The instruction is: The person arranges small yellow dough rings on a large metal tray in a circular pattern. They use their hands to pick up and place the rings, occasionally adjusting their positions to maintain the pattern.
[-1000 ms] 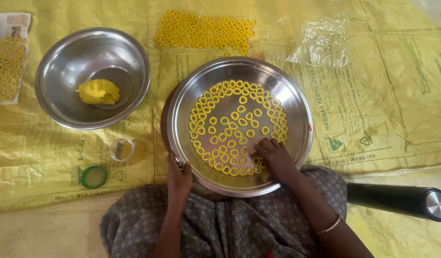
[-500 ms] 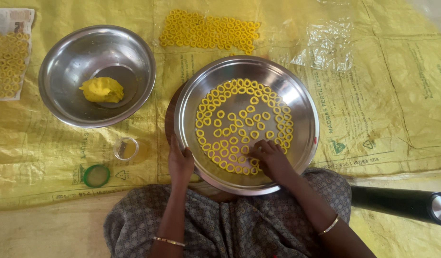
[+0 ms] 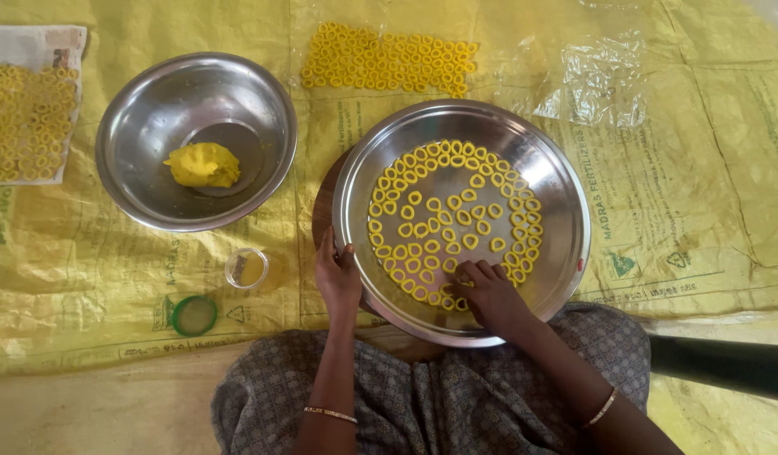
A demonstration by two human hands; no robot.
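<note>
Yellow printed sacking [image 3: 675, 211], steel plate [image 3: 557, 177], newspaper [image 3: 26, 42]

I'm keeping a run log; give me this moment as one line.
left hand: on steel plate rim | right hand: fingers on dough rings in plate | bowl with dough lump: left

Left hand [image 3: 338, 278] flat, right hand [image 3: 488, 292] fingers curled.
</note>
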